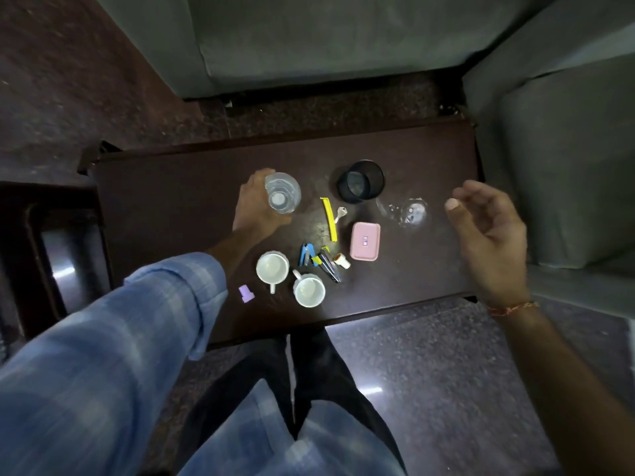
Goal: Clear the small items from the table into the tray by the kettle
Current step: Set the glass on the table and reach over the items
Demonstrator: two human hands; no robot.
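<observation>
My left hand (256, 204) grips a clear drinking glass (282, 193) near the middle of the dark wooden table (165, 201). My right hand (488, 231) hovers open above the table's right end, holding nothing. A wine glass (410, 211) lies on its side just left of that hand. Small items sit between the hands: a black mesh cup (360, 181), a yellow strip (329, 219), a key (340, 214), a pink box (365, 241), two white cups (272, 268) (308, 290), clips and pens (319, 261), and a lilac piece (246, 293). No tray or kettle shows.
Grey sofa cushions (309, 36) stand beyond the table and to its right (563, 166). A dark low stand (44, 242) sits at the left. Polished stone floor (429, 372) lies in front, with my legs against the table's near edge.
</observation>
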